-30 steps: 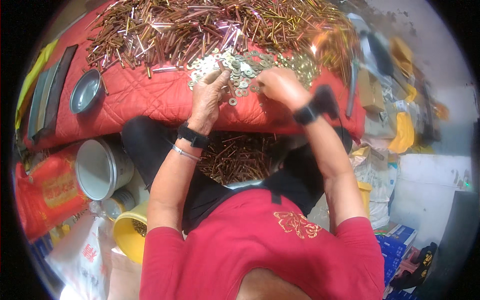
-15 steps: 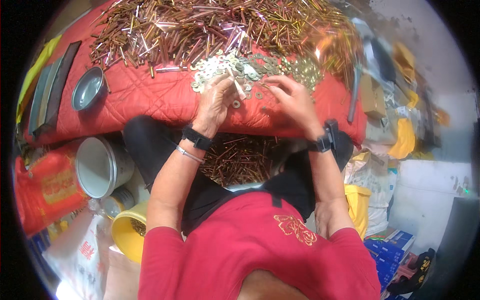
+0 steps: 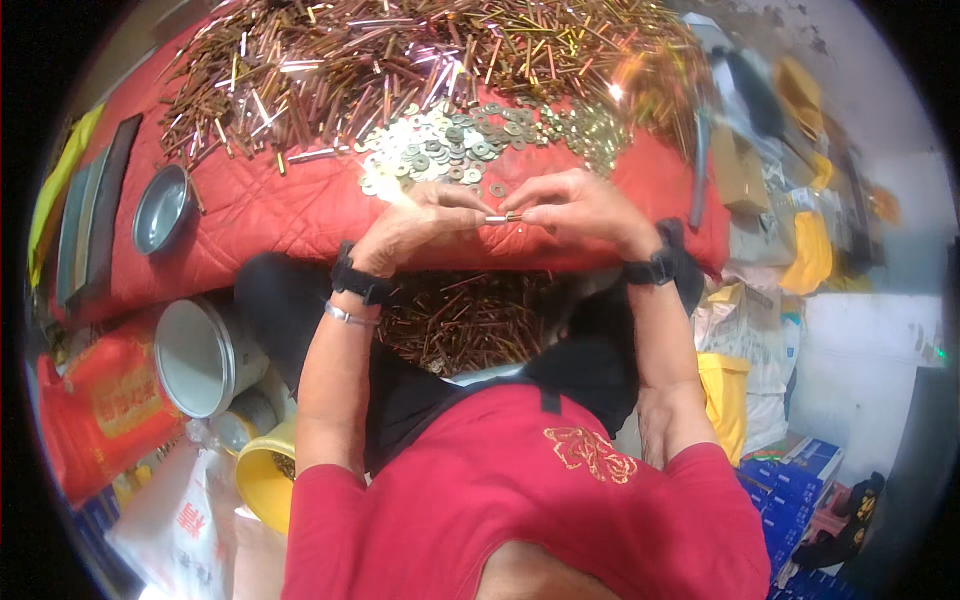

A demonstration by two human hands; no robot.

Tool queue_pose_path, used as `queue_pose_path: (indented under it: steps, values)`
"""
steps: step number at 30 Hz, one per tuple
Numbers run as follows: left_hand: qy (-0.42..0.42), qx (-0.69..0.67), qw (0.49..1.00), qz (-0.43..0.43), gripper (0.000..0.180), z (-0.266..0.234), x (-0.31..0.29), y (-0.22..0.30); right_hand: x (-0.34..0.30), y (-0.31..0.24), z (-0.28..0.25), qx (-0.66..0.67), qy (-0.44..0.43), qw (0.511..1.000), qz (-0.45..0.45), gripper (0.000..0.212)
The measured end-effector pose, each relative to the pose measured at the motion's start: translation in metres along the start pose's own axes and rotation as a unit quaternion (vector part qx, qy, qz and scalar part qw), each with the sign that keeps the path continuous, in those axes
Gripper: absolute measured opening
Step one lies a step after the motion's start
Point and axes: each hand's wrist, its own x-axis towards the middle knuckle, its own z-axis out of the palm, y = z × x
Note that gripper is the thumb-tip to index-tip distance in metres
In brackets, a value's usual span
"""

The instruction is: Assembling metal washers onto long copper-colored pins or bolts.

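Over the near edge of the red quilted cover [image 3: 290, 215], my two hands meet fingertip to fingertip. My left hand [image 3: 415, 225] pinches a slim metal rod [image 3: 494, 219] whose silvery part shows between the fingers. From the other side, my right hand [image 3: 585, 210] has thumb and forefinger closed on its brass-coloured end; whether that end is a separate small piece I cannot tell. Just beyond the hands lie loose flat washers [image 3: 455, 150], silvery and brass-toned. Small brass-coloured pieces [image 3: 585, 130] lie to their right.
A large heap of metal rods [image 3: 400, 70] covers the far side. A metal bowl [image 3: 162, 210] sits at left. More rods [image 3: 460, 325] lie below, between my legs. A grey bucket [image 3: 195, 355] and yellow bucket [image 3: 262, 480] stand lower left; blue boxes [image 3: 800, 490] lower right.
My hands have come together from apart, lower and nearer to me. The rod in my left hand has turned from slanting to level, and its end now meets my right fingertips.
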Motion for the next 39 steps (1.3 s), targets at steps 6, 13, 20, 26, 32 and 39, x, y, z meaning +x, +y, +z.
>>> queue_pose_path:
  steps: [6,13,20,26,32,39]
  values:
    - [0.185,-0.354,0.916,0.045,0.019,-0.008,0.022,-0.025,0.020,0.021,0.033,0.100,0.185,0.975,-0.065,0.017]
    - [0.175,-0.294,0.937,0.073,0.022,0.036,0.027,-0.040,0.052,0.027,0.073,0.150,0.372,0.898,-0.179,0.022]
    - [0.210,-0.406,0.885,0.085,0.036,0.010,0.017,-0.021,0.061,0.075,-0.021,-0.323,0.445,0.824,-0.138,0.008]
    - [0.183,-0.356,0.915,0.053,0.032,0.004,0.021,-0.026,0.066,0.094,-0.037,-0.451,0.355,0.814,-0.092,0.015]
    - [0.174,-0.276,0.945,0.024,0.015,0.010,0.018,-0.031,0.049,0.059,-0.013,-0.245,0.359,0.886,-0.161,0.011]
    - [0.145,-0.189,0.970,0.043,0.016,0.022,0.010,-0.017,0.031,0.028,0.029,0.028,0.291,0.939,-0.182,0.020]
